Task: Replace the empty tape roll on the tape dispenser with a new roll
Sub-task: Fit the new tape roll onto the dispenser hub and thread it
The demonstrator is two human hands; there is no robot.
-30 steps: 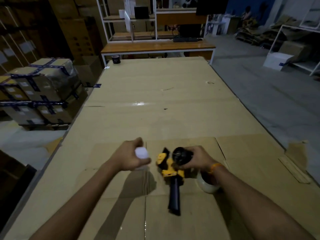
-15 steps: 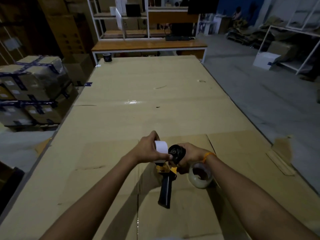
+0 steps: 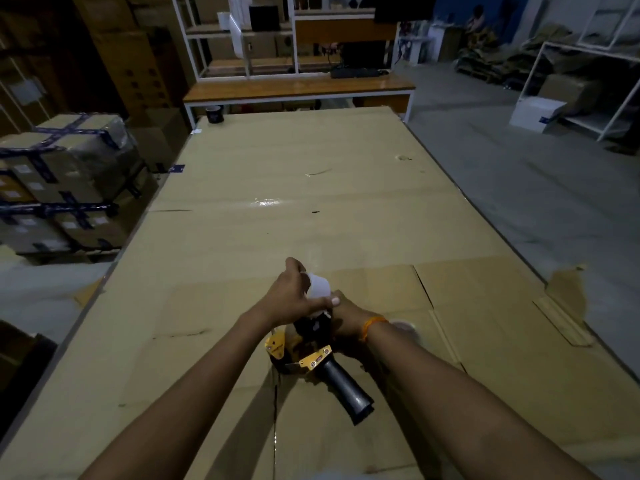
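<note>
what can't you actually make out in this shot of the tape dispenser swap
Head view only, dim light:
- New tape roll: mostly hidden behind the right wrist; only a pale edge shows.
- Right hand fingers: tucked behind the tape dispenser; grip unclear.
- Dispenser's black hub: partly covered by both hands.
- White core in the left hand: whether it touches the hub is unclear.
- Small dark roll at the table's far end: too small to identify.

We see from one wide-angle head camera, looking forward and down the cardboard-covered table (image 3: 311, 209), with both hands (image 3: 294, 296) close below and shelving (image 3: 249, 39) far ahead.
</note>
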